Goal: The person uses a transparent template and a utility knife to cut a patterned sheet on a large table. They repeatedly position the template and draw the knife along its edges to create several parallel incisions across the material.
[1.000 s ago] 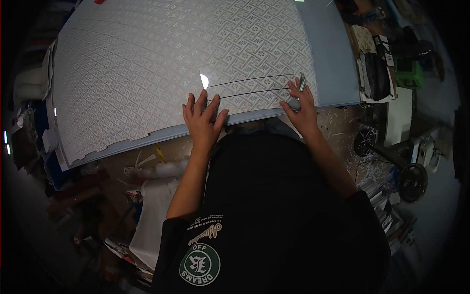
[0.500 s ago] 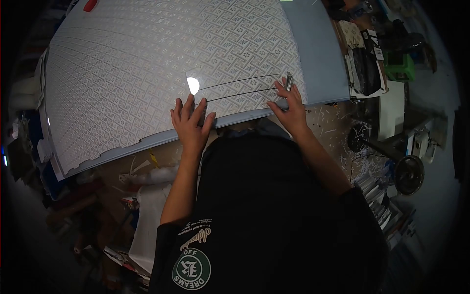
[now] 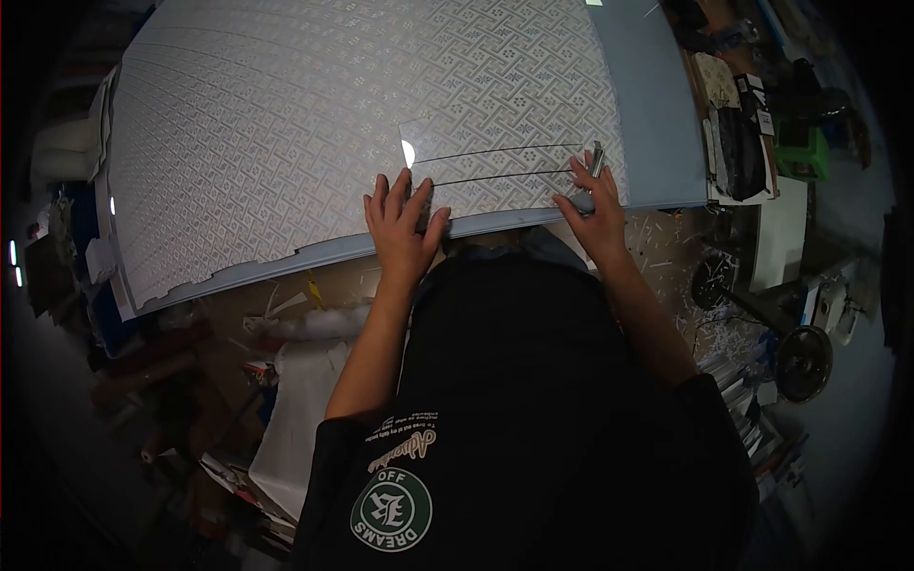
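Note:
My left hand (image 3: 405,228) lies with fingers spread on patterned silvery sheet material (image 3: 286,143), its fingertips at the left end of a clear plate (image 3: 505,162) marked with two long dark lines. At the plate's right end is my right hand (image 3: 600,224), thumb and index finger apart. A slim silver hand tool (image 3: 597,157) with a rounded grey end runs through its fingers; the palm side of the grip is hidden. Light glares white near the plate's upper left corner.
The sheet covers a blue-grey table (image 3: 657,124), bare along its right side. The sheet's near edge is ragged. Boxes and a black pouch (image 3: 752,157) stand right of the table, beside a green container (image 3: 800,162). Paper scraps (image 3: 724,324) litter the floor.
The whole view has shifted, so table, plate and hands appear farther right. Both hands keep nearly the same places on the plate.

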A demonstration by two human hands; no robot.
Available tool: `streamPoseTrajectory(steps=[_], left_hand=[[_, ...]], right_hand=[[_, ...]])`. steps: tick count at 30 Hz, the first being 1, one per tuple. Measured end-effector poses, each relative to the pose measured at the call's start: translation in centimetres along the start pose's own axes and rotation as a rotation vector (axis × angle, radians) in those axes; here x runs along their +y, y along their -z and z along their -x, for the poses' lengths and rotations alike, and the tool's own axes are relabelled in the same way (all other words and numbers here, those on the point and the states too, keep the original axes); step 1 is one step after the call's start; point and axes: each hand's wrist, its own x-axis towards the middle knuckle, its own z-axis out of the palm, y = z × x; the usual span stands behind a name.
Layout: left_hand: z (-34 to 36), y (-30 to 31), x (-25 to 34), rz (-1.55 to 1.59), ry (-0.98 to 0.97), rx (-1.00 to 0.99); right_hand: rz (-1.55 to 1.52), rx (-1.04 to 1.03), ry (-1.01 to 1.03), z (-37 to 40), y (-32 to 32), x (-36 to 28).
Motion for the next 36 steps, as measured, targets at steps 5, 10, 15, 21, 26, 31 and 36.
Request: streamPoseTrajectory(steps=[5,10,15,21,26,31,36], left_hand=[[-0.03,-0.07,0.01,0.005,0.005,-0.002],[-0.08,-0.09,0.18,0.015,0.016,0.0],[-0.08,-0.08,0.12,0.015,0.015,0.012],[-0.06,-0.14,0.03,0.013,0.01,0.001],[-0.1,-0.16,0.18,0.02,0.019,0.003],[-0.18,-0.13,0.37,0.035,0.024,0.012],[-0.16,-0.09,0.3,0.027,0.025,0.001]], right_hand=[[0.001,-0.004,-0.003,0.07,-0.13,0.1],[0.013,-0.015,0.004,0.14,-0.08,0.27],[-0.002,-0.018,-0.003,0.08,-0.04,0.15],[0.019,-0.025,0.015,0.03,0.02,0.24],[0.02,-0.023,0.023,0.0,-0.04,0.23],[0.016,-0.018,0.022,-0.01,-0.01,0.12],[-0.004,-0.018,0.016,-0.07,0.06,0.03]])
